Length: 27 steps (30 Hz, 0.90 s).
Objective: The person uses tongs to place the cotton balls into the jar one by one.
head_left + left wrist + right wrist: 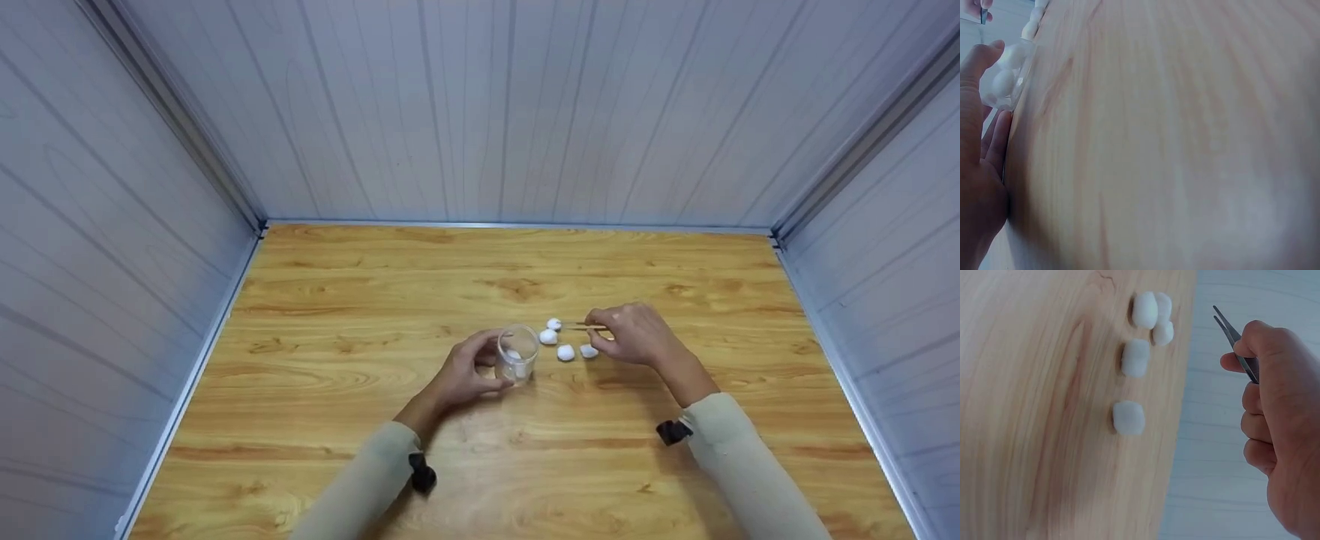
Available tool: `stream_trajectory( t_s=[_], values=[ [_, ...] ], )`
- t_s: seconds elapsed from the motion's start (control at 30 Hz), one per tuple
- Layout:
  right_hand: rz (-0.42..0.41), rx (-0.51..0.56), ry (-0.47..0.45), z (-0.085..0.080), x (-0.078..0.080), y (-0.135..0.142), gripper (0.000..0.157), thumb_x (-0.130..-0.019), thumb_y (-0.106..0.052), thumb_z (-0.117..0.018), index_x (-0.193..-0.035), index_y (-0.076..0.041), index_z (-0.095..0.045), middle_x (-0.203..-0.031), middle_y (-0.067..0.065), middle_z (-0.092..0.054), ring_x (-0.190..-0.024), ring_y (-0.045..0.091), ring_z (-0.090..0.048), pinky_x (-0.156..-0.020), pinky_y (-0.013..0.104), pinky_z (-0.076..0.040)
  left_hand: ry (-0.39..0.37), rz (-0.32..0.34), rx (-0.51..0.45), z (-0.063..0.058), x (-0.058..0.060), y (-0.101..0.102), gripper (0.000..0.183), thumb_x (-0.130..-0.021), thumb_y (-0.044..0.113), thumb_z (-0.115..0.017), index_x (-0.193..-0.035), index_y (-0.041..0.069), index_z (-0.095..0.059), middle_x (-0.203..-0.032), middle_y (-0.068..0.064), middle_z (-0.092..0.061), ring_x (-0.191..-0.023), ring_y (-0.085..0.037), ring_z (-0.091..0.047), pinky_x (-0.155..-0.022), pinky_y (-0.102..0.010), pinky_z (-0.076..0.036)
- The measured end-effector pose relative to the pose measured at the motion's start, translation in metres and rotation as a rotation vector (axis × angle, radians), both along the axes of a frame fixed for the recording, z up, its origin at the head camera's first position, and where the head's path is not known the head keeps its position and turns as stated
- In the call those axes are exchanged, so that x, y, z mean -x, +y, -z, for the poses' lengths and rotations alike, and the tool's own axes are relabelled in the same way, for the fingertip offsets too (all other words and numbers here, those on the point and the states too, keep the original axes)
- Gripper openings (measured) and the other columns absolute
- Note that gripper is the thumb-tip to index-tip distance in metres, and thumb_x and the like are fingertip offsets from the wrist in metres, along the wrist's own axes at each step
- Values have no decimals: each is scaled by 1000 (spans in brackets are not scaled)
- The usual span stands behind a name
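**Cup in hand, tweezers at the loose balls: grip sound, tips bare**

The tabletop [330, 300] carries the work, bounded on three sides by walls [465, 112]. Your left hand [463, 373] holds the cup, thumb on one side and fingers on the other; your right hand [636, 334] pinches the tweezers between thumb and forefinger, remaining fingers curled.

The cup [531, 365] stands upright on the tabletop, left of the loose balls, mouth up and long axis vertical. White balls are visible inside it through the clear wall. Hold it steady and lightly; a hard side push would likely slide or tip it.

The tweezers [1231, 331] lie roughly level in the head view, long axis running right to left, tips pointing left toward the far ball. The right wrist view finds the tips slightly parted with nothing between them.

The balls [565, 352] lie in a loose cluster between cup and right hand, some touching. They look soft, so advice is as follows: lower the tips to either side of one ball, straddle its middle, and squeeze only enough to lift. Take separate ones for a cleaner bite; touching ones may be nudged.
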State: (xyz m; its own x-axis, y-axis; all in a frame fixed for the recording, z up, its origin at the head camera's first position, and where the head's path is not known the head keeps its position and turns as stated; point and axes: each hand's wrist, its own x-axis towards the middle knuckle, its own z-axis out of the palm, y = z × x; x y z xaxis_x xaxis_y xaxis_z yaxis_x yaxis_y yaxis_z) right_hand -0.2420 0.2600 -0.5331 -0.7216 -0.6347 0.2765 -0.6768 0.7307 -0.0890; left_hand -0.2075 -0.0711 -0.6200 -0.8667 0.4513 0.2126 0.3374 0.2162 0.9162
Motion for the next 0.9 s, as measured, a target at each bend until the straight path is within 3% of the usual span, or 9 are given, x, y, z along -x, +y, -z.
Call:
stream_trajectory(
  t_s=[0.23,0.53,0.7,0.9],
  values=[
    [31,-14,-47,7,1,-3,13,-91,-25,-69,-96,-16,-76,-76,0,-77,-47,3,-38,-44,22,-36,4,-16,0,0,-1,3,77,-74,-3,-86,-142,7,-52,-124,-24,-66,-108,-39,-69,-93,-53,-60],
    [36,-34,-61,10,2,-6,13,-91,-25,-69,-96,-16,-76,-76,1,-78,-46,2,-41,-43,21,-34,0,9,32,-2,1,-1,76,-77,13,-89,-143,19,-53,-126,-11,-67,-111,-25,-68,-94,-41,-62],
    [36,-46,-77,13,4,-8,13,-91,-26,-68,-97,-16,-76,-73,0,-76,-45,3,-36,-43,20,-29,3,7,47,-3,2,-2,75,-78,17,-88,-143,26,-52,-125,-7,-66,-114,-22,-67,-95,-39,-61],
    [47,-77,-140,17,4,-9,13,-93,-25,-68,-100,-18,-76,-69,-1,-73,-47,2,-34,-44,19,-27,-9,-1,16,-2,0,-1,77,-76,8,-88,-144,19,-53,-125,-11,-66,-113,-27,-67,-94,-45,-61]
  ],
)
